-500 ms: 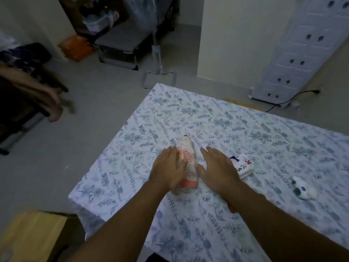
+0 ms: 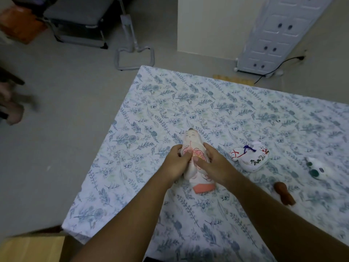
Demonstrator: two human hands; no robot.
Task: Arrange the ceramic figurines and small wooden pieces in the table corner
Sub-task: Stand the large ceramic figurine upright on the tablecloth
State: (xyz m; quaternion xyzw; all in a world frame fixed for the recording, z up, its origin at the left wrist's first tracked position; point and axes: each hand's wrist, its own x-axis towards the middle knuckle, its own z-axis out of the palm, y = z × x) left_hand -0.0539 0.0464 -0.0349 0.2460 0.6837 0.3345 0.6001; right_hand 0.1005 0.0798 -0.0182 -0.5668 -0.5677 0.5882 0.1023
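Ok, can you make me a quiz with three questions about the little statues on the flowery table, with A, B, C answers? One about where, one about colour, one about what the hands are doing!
1. Where is the small brown wooden piece?
A. To the right of the doll, near the person's right forearm
B. On the floor
C. On top of the doll

2. What colour is the base of the tall doll figurine?
A. Green
B. Orange-pink
C. Black

3. What are the hands doing?
A. Both rest flat on the cloth
B. Only one touches the doll
C. The left hand and right hand both grip the doll

Answers:
1 A, it lies on the tablecloth beside that forearm.
2 B, the bottom end is orange-pink.
3 C, fingers wrap it from both sides.
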